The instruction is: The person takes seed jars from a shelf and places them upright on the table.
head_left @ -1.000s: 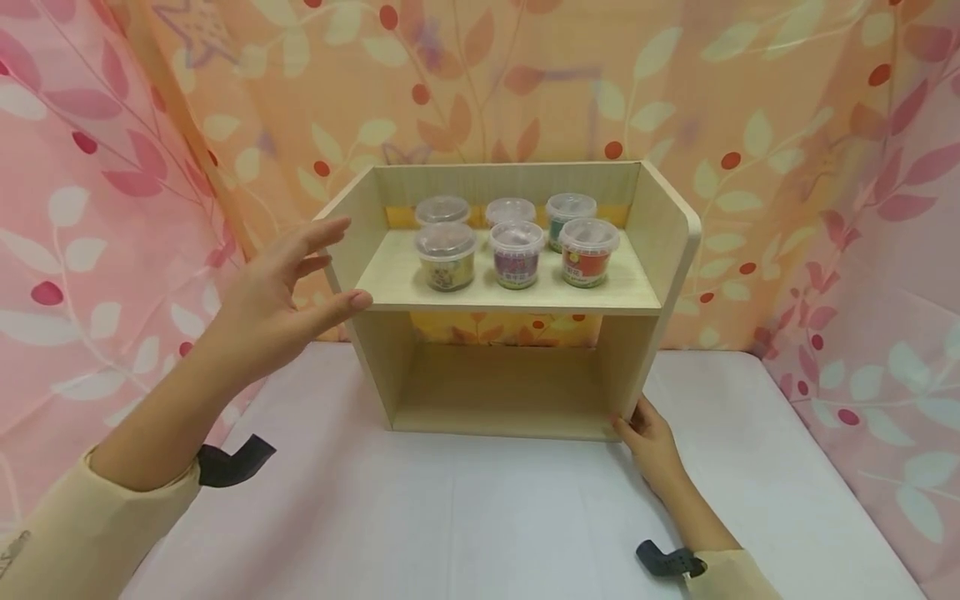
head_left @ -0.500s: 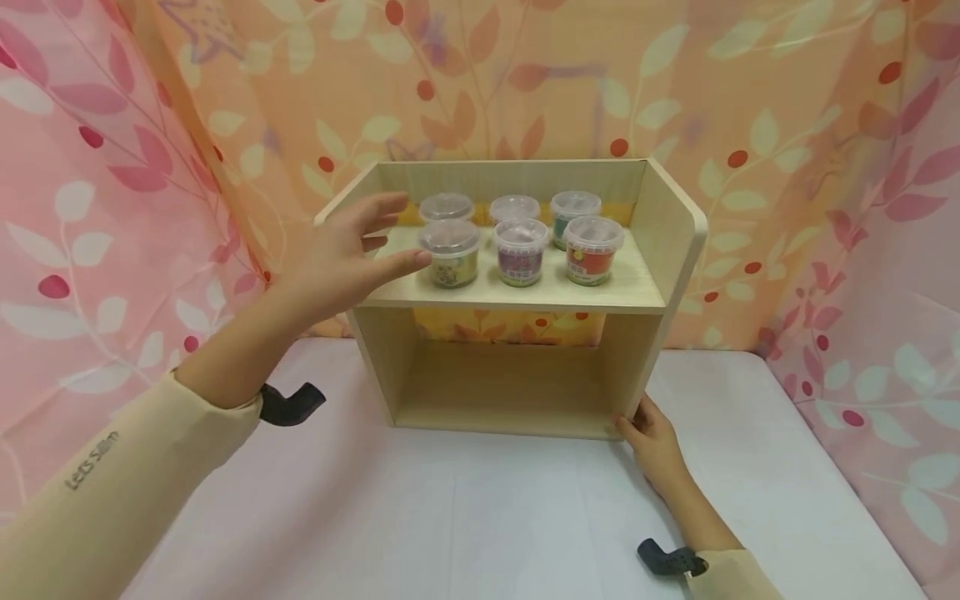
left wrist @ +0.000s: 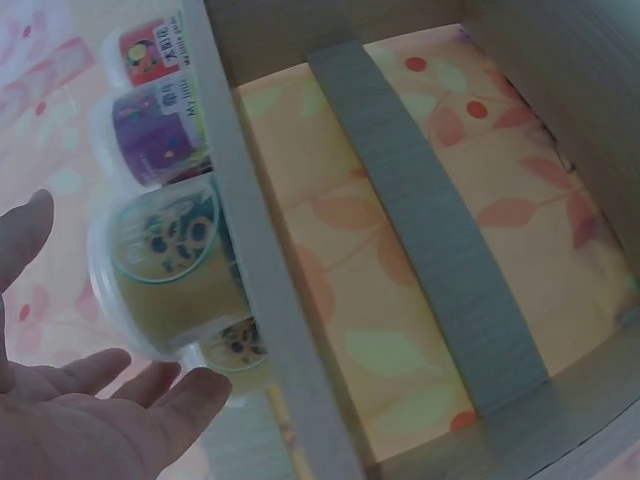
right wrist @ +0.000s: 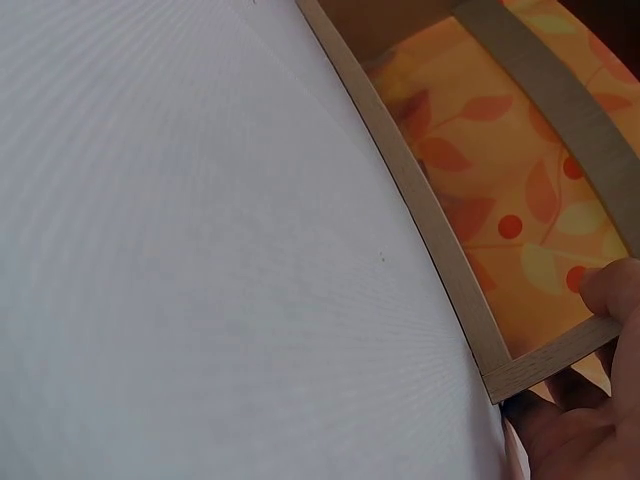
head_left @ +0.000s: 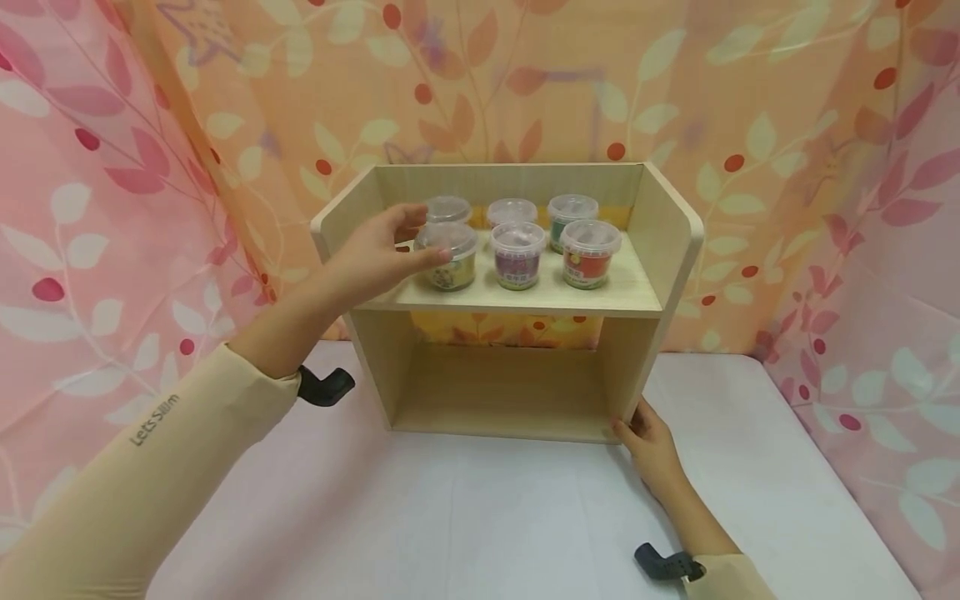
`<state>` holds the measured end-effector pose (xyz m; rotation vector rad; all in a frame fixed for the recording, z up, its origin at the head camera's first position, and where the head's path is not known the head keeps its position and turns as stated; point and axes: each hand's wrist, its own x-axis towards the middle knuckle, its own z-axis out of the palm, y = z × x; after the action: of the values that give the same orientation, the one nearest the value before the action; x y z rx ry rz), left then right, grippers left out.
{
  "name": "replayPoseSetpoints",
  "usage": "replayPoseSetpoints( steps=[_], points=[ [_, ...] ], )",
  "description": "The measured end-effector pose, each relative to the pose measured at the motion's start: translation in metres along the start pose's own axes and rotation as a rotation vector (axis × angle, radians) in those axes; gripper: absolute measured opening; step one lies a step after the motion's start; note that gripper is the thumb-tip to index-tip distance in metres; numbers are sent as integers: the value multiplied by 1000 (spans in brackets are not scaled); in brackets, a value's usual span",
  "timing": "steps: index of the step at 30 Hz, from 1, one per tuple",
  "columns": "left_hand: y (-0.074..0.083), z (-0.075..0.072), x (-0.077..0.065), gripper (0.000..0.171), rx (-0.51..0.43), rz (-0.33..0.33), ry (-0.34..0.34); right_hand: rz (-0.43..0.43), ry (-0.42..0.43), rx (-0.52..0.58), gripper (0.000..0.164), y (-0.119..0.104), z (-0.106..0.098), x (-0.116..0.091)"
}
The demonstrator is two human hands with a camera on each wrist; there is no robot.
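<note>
My left hand [head_left: 375,254] is at the upper board of a small wooden shelf [head_left: 480,310], spread around the left side of a yellow lidded tub [head_left: 456,275]. In the left wrist view its fingers [left wrist: 205,400] and thumb stand apart beside this tub [left wrist: 175,285], with a gap showing at the thumb. Down at the shelf's lower right corner, my right hand [head_left: 651,442] grips the side panel. The right wrist view has the thumb [right wrist: 612,290] inside the panel edge [right wrist: 550,360] and the other fingers outside it.
A purple tub [head_left: 517,265] and a red tub [head_left: 587,265] stand right of the yellow one in the front row. Behind them are a green tub [head_left: 564,223] and others with clear lids. A white cloth [head_left: 450,517] covers the table; patterned curtains surround it.
My left hand has moved right, from beside the shelf's left panel to the front yellow tub. The right hand keeps its hold at the lower corner. The tubs stay in place.
</note>
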<state>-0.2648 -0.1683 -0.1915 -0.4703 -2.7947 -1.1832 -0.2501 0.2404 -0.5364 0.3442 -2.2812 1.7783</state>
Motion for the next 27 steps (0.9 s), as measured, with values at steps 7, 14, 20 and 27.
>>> replayPoseSetpoints(
  steps=[7,14,20,27],
  points=[
    [-10,5,5,93,-61,-44,-31,-2,-2,-3,67,-1,1,1],
    [-15,9,12,94,-75,-86,-39,1,-4,2,67,1,0,1],
    [-15,13,18,89,-118,-91,-35,-18,5,-21,67,2,1,0],
    [-14,14,16,89,-183,-102,9,-7,3,4,69,1,0,1]
  ],
)
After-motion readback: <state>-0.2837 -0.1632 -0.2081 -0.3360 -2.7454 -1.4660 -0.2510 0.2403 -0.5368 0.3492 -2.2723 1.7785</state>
